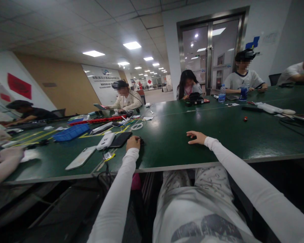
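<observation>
My left hand (133, 142) rests near the table's front edge, its fingers curled over a small black object (141, 141). Most of that object is hidden under the fingers, so its kind does not show. Just left of this hand lie a dark flat phone-like slab (121, 139) and a white device (106, 140). My right hand (196, 137) is held over the green table (167, 148) with its fingers apart and nothing in them.
A white phone (81, 158) and a blue tray (71, 132) are to the left, near loose cables (137, 126). Another person's hand (11, 157) reaches in at far left. Across the table sit several people, with a water bottle (222, 93). A small red item (245, 118) lies right.
</observation>
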Action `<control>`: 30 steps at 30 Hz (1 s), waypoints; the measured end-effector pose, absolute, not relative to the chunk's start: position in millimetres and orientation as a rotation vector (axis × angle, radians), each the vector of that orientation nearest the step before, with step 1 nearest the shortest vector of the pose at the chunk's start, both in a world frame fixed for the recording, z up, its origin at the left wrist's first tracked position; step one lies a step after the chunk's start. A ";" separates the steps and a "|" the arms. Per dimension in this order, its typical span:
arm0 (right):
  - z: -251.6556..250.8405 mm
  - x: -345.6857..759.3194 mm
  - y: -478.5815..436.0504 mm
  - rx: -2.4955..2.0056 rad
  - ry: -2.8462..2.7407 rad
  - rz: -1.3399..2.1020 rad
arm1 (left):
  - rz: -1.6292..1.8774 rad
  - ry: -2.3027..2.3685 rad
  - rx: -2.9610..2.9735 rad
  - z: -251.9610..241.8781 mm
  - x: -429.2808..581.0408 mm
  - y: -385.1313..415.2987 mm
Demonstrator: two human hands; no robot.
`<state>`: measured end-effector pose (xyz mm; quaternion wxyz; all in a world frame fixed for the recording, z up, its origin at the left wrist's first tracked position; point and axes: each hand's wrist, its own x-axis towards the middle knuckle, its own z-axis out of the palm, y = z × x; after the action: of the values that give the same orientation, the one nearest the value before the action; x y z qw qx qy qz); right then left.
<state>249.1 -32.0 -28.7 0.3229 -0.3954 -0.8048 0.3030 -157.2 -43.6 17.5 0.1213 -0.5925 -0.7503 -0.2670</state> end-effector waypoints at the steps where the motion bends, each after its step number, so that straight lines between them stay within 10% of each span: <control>1: -28.3 249.0 -32.3 -1.042 -2.112 0.795 | -0.769 -2.196 -1.738 18.2 -156.1 -44.0; 30: -29.7 249.5 -30.1 -1.032 -2.125 0.782 | -0.779 -1.924 -2.168 6.1 -87.8 -34.6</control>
<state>249.5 -30.1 -29.7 0.3208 -0.3929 -0.8088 0.2976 -87.8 -34.6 6.1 0.0700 -0.7205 -0.6395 -0.2588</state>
